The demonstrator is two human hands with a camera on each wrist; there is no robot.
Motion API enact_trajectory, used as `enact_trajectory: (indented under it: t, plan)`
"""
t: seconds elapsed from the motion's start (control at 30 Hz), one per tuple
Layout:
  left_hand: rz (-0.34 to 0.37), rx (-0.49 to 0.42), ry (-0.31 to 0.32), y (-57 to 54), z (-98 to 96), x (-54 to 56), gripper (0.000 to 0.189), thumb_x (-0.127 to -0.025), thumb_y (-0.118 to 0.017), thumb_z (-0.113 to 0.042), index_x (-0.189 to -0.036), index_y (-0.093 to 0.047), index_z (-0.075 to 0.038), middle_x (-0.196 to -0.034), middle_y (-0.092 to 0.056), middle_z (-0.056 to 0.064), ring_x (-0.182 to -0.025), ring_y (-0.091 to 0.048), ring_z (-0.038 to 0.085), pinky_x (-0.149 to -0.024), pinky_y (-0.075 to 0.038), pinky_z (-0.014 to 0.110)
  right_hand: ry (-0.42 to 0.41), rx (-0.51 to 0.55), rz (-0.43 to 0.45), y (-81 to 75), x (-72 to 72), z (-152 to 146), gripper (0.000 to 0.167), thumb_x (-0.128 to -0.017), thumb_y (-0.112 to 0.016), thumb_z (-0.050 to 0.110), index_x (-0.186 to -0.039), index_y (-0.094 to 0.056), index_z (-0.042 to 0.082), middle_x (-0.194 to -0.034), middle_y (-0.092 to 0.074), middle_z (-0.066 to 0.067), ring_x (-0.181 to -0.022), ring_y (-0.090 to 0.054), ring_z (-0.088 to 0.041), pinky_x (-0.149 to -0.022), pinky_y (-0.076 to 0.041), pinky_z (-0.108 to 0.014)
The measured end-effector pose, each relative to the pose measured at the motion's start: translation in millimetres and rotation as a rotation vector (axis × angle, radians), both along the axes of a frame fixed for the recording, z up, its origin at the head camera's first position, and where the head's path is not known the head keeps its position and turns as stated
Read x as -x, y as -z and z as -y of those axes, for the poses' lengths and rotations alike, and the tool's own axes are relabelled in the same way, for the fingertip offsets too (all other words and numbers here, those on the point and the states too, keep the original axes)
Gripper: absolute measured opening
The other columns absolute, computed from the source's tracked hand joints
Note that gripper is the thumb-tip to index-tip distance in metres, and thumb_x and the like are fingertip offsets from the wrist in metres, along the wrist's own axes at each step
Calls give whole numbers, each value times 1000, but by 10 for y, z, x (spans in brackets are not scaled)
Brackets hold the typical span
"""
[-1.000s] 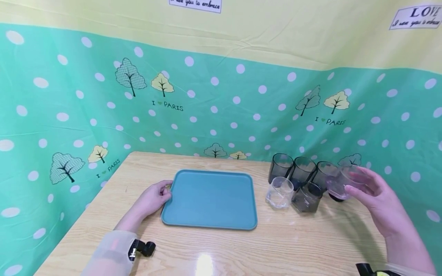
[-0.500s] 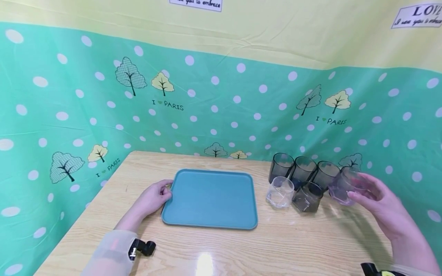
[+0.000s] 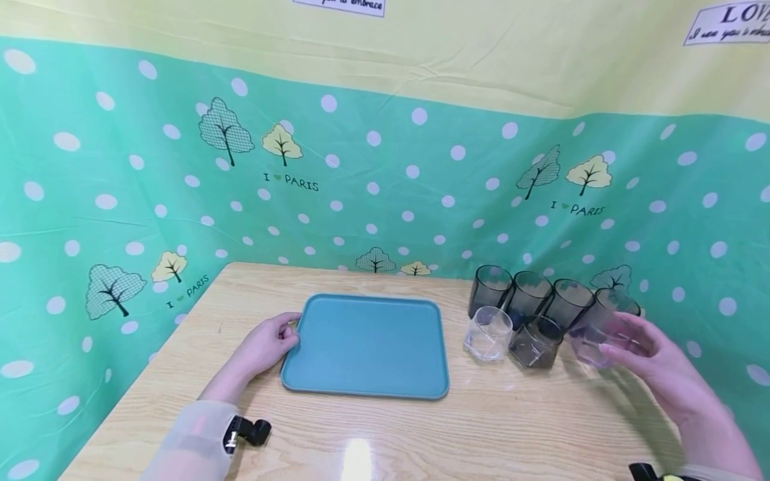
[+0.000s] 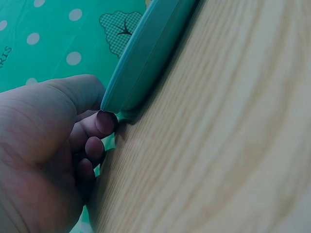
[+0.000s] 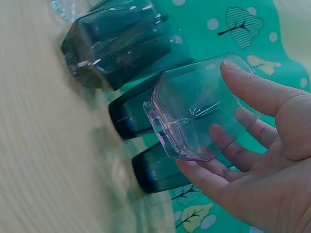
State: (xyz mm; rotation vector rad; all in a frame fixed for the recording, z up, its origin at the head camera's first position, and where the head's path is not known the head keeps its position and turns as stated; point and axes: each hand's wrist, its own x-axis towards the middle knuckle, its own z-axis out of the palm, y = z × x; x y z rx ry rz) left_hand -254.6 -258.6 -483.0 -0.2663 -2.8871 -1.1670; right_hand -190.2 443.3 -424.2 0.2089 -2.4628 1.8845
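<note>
My right hand [image 3: 652,364] holds a clear, purple-tinted glass [image 5: 194,107] with an angular base, thumb on one side and fingers on the other. In the right wrist view its base stands off the table, and two tall dark glasses show behind it. A short dark glass [image 3: 535,344] and a short clear glass [image 3: 488,336] stand to its left. My left hand [image 4: 53,131] pinches the left edge of a blue-green rectangular tray [image 3: 367,347], thumb above the rim and index finger underneath; the other fingers are curled below.
A row of several tall dark glasses [image 3: 491,292] stands behind the short ones, near the back edge of the wooden table [image 3: 289,437]. Behind the table hangs a green and yellow printed curtain [image 3: 361,167].
My right hand has lowered the purple-tinted glass a little in front of the rightmost dark glass, whose rim now shows more. The left hand and tray stay put.
</note>
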Motion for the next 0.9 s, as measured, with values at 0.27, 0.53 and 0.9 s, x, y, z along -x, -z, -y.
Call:
enact_trajectory:
  t: [0.27, 0.53, 0.9]
  plan:
    - [-5, 12, 2, 21, 11, 5, 54, -101, -66, -8, -152, -58, 7, -81, -61, -3, -75, -58, 15, -81, -48, 37, 0, -127, 31, 91, -10, -19, 65, -108, -67, 1, -164, -43, 23, -143, -58, 21, -120, -60, 6, -93, -49, -12]
    - [-1, 12, -3, 28, 12, 20, 55, -101, -65, -8, -153, -58, 6, -82, -61, -2, -76, -58, 16, -83, -49, 41, -24, -134, 26, 151, 7, -22, 71, -106, -69, -1, -168, -39, 16, -145, -59, 21, -118, -64, 2, -93, -52, -15]
    - [-7, 9, -3, 22, 18, 14, 55, -101, -65, -7, -153, -58, 6, -82, -61, -2, -76, -58, 16, -84, -49, 41, -43, -54, 12, 303, 76, -42, 61, -104, -67, -8, -157, -47, 16, -139, -63, 21, -118, -62, 5, -92, -54, -17]
